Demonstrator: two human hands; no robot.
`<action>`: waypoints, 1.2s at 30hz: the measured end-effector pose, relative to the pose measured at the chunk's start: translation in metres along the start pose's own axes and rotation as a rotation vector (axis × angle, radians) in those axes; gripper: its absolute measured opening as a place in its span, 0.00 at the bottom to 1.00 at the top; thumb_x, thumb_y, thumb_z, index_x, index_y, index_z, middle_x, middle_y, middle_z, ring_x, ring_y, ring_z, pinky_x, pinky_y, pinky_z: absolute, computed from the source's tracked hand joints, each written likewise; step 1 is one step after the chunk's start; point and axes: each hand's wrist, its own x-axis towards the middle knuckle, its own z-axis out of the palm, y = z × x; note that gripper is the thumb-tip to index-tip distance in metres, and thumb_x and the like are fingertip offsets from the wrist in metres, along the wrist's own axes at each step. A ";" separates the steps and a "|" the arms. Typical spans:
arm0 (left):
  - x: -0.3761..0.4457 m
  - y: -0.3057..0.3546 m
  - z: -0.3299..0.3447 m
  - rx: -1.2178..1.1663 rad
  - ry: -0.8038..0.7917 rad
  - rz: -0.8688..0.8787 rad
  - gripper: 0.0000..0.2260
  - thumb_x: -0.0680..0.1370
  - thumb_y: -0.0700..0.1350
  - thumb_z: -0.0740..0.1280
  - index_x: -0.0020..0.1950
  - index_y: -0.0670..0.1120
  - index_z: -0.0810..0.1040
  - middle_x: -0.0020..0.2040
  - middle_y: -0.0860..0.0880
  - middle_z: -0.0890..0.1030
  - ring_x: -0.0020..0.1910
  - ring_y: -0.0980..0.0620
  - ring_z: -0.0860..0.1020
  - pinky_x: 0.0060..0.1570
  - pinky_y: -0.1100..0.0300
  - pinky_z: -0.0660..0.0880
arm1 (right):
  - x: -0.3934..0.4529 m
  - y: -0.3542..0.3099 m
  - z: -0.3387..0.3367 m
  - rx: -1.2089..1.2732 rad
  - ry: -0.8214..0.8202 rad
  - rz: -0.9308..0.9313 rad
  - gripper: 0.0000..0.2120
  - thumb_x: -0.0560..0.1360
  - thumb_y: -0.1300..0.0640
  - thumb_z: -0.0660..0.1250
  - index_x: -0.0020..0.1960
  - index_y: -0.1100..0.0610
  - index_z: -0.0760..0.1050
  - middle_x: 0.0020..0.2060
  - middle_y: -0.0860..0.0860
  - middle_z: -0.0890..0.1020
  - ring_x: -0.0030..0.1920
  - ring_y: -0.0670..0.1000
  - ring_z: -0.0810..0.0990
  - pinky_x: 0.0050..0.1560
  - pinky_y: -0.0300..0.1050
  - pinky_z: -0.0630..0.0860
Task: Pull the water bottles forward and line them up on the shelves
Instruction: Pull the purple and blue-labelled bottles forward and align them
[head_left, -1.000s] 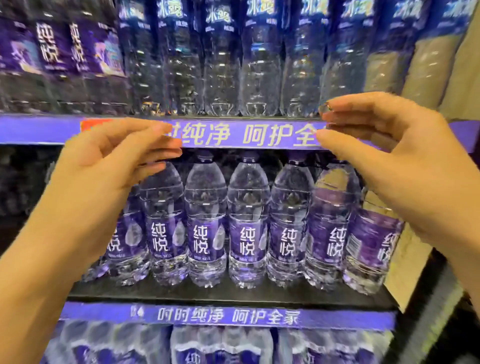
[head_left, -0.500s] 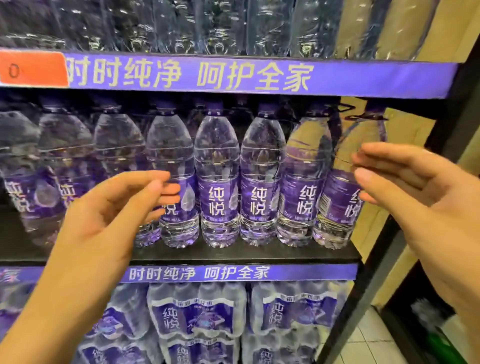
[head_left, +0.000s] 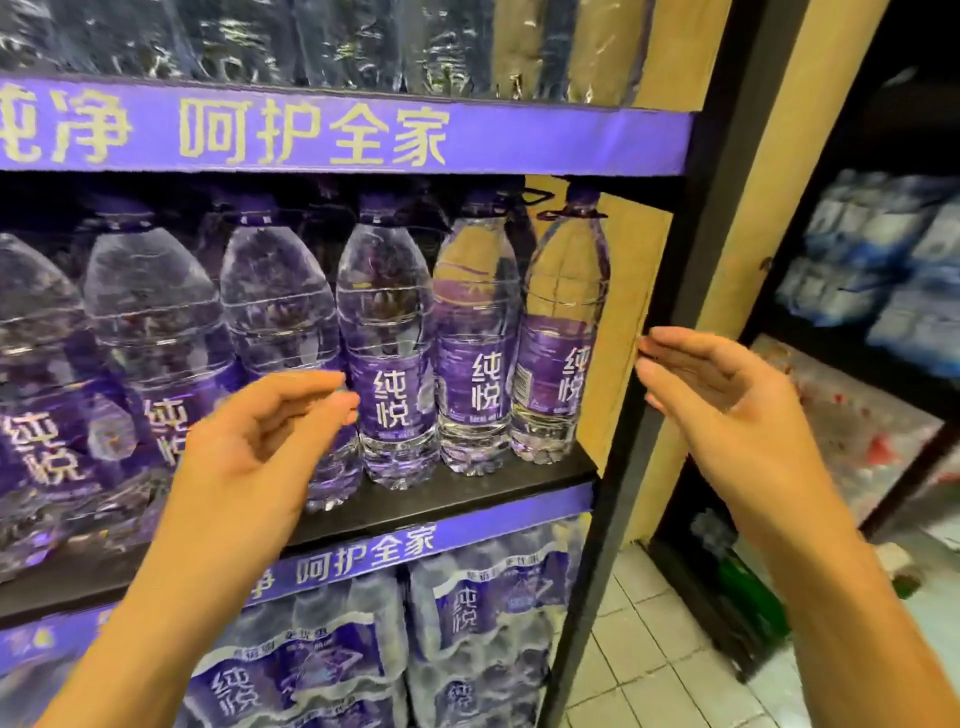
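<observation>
- Currently both hands are raised in front of the middle shelf, neither holding anything.
- Left hand: fingers loosely curled, thumb near the fingertips, empty; it sits in front of the lower body of one bottle, contact cannot be told.
- Right hand: fingers straight and together, palm turned inward, empty, off to the right of the shelf's end post, apart from the bottles.
- Water bottles stand upright in a row on the middle shelf, purple labels facing out; rightmost bottle stands just beside the cardboard side panel.
- Right-end bottles look set further back than the left ones, so the row probably still needs pulling forward there.
- More bottles on the shelf above, wrapped packs below.
- Handling, judged: full bottles, so fairly heavy; thin clear plastic will dent under a hard squeeze; smooth, a bit slippery.
- Best hold likely around the labelled waist or the neck under the cap, sliding along the shelf rather than lifting.
- Risk: neighbours tip if one is tugged fast.
</observation>
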 end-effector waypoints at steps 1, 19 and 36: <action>0.006 0.000 0.011 0.024 -0.028 0.044 0.09 0.76 0.50 0.68 0.54 0.49 0.82 0.49 0.49 0.85 0.54 0.51 0.82 0.55 0.59 0.75 | 0.005 -0.003 0.005 -0.020 -0.009 -0.013 0.16 0.75 0.56 0.73 0.62 0.51 0.79 0.54 0.44 0.85 0.56 0.40 0.82 0.60 0.43 0.79; 0.103 0.080 0.099 0.953 -0.107 0.583 0.17 0.79 0.50 0.67 0.39 0.39 0.69 0.30 0.43 0.67 0.29 0.46 0.67 0.28 0.52 0.60 | 0.139 -0.046 0.063 -1.008 -0.108 -0.334 0.10 0.79 0.58 0.64 0.42 0.61 0.71 0.38 0.57 0.73 0.41 0.59 0.75 0.35 0.51 0.70; 0.139 0.085 0.111 1.192 -0.153 0.331 0.25 0.83 0.55 0.59 0.70 0.37 0.64 0.30 0.42 0.69 0.27 0.45 0.66 0.26 0.57 0.58 | 0.168 -0.048 0.071 -1.255 -0.083 -0.250 0.11 0.82 0.58 0.62 0.61 0.60 0.77 0.57 0.58 0.80 0.57 0.61 0.79 0.51 0.48 0.75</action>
